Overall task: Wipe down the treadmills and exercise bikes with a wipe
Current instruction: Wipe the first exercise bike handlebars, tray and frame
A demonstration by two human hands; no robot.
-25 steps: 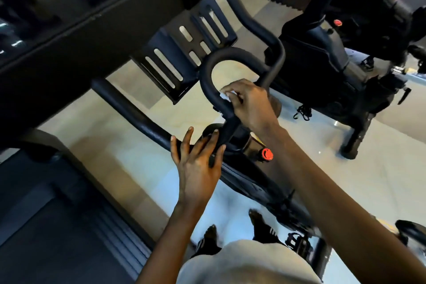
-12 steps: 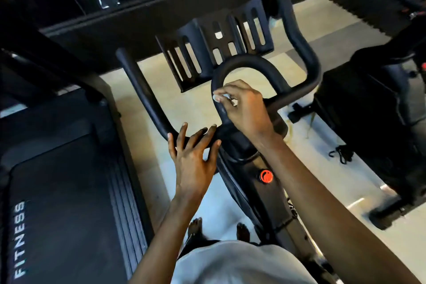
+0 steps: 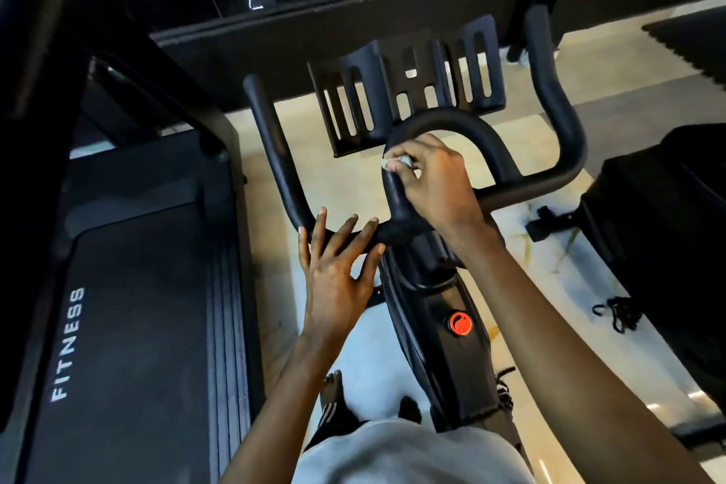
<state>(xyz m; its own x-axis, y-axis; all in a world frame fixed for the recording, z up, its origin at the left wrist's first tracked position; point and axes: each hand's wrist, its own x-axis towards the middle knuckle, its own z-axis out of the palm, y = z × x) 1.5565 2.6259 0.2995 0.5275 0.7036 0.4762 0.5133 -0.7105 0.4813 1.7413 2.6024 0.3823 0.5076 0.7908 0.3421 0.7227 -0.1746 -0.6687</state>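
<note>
1. The right hand [image 3: 436, 185] pinched a small white wipe [image 3: 401, 162] against the inner loop of the exercise bike handlebar [image 3: 444, 126].
2. The left hand [image 3: 338, 267], fingers spread, rested on the crossbar just below-left of the right hand.
3. A treadmill [image 3: 137, 287] lay left of the left hand.

Right hand [image 3: 436, 185]: pinched a small white wipe [image 3: 402, 161] against the left side of the exercise bike's centre handlebar loop [image 3: 444, 126].
Left hand [image 3: 338, 271]: lay flat, fingers straight and spread, on the handlebar crossbar [image 3: 345, 238].
Tablet holder [image 3: 408, 86]: slotted, just beyond the loop.
Red knob [image 3: 460, 323]: on the bike frame.
Treadmill [image 3: 133, 306]: beside the bike, belt marked FITNESS.
</note>
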